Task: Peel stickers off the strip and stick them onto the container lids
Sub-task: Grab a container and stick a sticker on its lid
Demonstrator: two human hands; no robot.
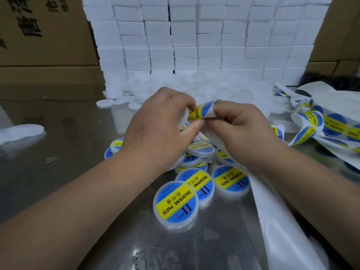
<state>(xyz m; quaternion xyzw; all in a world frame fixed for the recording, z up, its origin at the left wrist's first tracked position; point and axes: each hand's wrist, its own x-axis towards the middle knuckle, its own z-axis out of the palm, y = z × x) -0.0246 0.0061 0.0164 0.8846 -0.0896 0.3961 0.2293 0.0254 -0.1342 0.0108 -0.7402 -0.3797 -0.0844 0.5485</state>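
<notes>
A round blue and yellow sticker (201,112) curls up between my two hands above the table's middle. My left hand (157,127) pinches the sticker's yellow edge and also holds a white lid (184,118) against its fingers. My right hand (241,131) grips the white backing strip (272,211), which runs down past my right wrist to the front edge. Several lids with stickers on them (176,204) lie in a heap below my hands. A pile of bare white lids (224,90) lies behind.
The shiny metal table (68,152) reflects the room. A wall of white boxes (204,36) stands at the back, brown cartons (44,36) at the left. More sticker strip (331,125) lies crumpled at the right. A stray white lid (21,131) sits far left.
</notes>
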